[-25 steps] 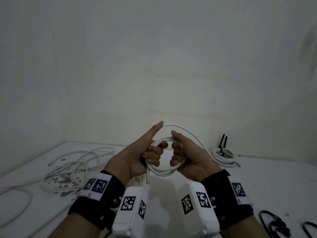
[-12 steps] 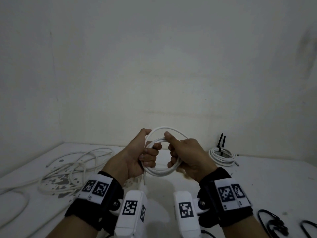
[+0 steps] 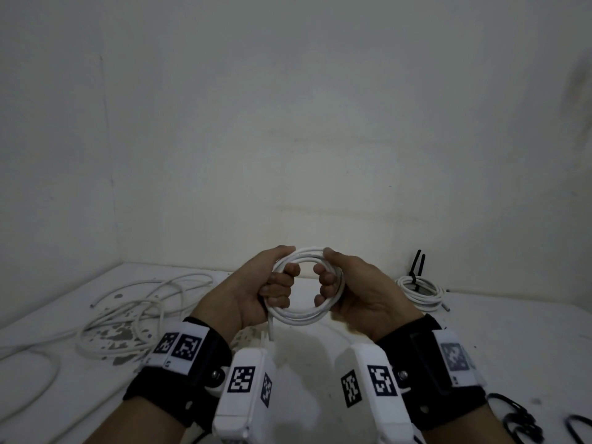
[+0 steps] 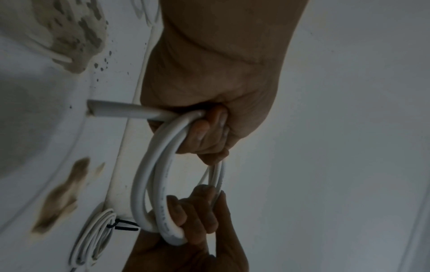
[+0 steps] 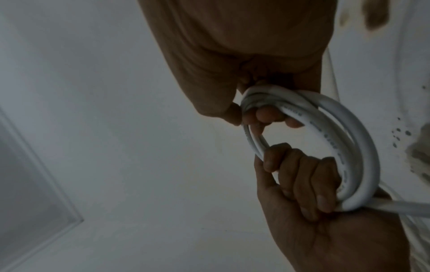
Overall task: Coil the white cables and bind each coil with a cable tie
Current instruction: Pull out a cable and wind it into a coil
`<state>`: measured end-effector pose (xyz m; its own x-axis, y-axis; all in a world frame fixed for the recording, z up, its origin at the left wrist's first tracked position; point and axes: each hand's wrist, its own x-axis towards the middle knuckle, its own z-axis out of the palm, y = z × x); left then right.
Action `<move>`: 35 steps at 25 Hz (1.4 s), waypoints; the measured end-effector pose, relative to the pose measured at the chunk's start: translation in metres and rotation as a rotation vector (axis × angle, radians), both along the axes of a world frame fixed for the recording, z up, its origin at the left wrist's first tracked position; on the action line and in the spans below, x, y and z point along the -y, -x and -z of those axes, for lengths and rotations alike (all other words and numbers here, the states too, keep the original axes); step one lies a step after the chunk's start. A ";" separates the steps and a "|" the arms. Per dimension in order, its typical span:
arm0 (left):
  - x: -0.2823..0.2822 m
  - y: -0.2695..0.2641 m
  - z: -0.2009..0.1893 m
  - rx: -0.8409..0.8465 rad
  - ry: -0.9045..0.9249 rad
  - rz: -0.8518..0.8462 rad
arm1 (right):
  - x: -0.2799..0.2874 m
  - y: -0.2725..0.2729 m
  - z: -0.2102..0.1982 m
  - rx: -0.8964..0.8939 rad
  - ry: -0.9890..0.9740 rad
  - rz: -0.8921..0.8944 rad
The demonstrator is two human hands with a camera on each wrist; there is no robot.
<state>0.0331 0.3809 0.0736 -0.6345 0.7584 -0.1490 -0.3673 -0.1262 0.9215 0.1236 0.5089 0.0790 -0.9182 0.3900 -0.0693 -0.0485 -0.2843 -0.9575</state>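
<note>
I hold a small coil of white cable (image 3: 304, 317) upright in front of me, above the white table (image 3: 320, 363). My left hand (image 3: 277, 283) grips the coil's left side, fingers curled through it and thumb on top. My right hand (image 3: 331, 283) grips the right side the same way. A short cut end (image 3: 271, 331) hangs down below my left hand. In the left wrist view the coil (image 4: 149, 176) runs from my left hand (image 4: 207, 134) to my right hand (image 4: 193, 211). The right wrist view shows the coil (image 5: 363, 147) with several turns in my right hand (image 5: 258, 114).
A bound white coil (image 3: 419, 291) with a black cable tie (image 3: 416, 267) lies at the back right near the wall. Loose white cables (image 3: 128, 309) sprawl over the table's left part. Black cable ties (image 3: 519, 421) lie at the near right edge.
The wide loose loop at the top has been drawn in and now lies with the other turns. My left thumb, stuck out before, has come down onto the coil.
</note>
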 end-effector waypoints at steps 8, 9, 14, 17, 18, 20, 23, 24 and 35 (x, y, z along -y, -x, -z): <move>0.001 0.000 0.001 -0.075 0.064 -0.062 | -0.001 -0.010 -0.001 0.004 -0.235 -0.004; 0.001 0.000 0.001 -0.080 0.066 -0.070 | -0.001 -0.012 0.000 0.006 -0.285 -0.007; 0.006 0.003 -0.003 -0.138 0.099 -0.156 | -0.002 -0.012 0.005 -0.017 -0.594 0.099; 0.007 0.003 -0.005 -0.181 0.126 -0.192 | -0.006 -0.013 0.008 0.041 -0.889 0.110; 0.006 0.002 -0.005 -0.197 0.142 -0.198 | -0.007 -0.013 0.010 0.050 -0.929 0.109; 0.005 0.001 -0.004 -0.208 0.138 -0.204 | -0.010 -0.012 0.013 0.077 -0.844 0.063; 0.004 -0.001 -0.005 -0.196 0.096 -0.192 | -0.013 -0.008 0.016 0.051 -0.473 -0.072; 0.003 -0.002 -0.006 -0.191 0.086 -0.183 | -0.015 -0.006 0.017 0.012 -0.387 -0.075; 0.004 -0.008 -0.011 -0.151 0.030 -0.112 | -0.019 -0.003 0.033 -0.280 0.062 -0.107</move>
<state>0.0413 0.3773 0.0849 -0.7318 0.6781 -0.0676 -0.2099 -0.1299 0.9690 0.1261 0.5283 0.0462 -0.9406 0.2926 0.1720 -0.2748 -0.3592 -0.8919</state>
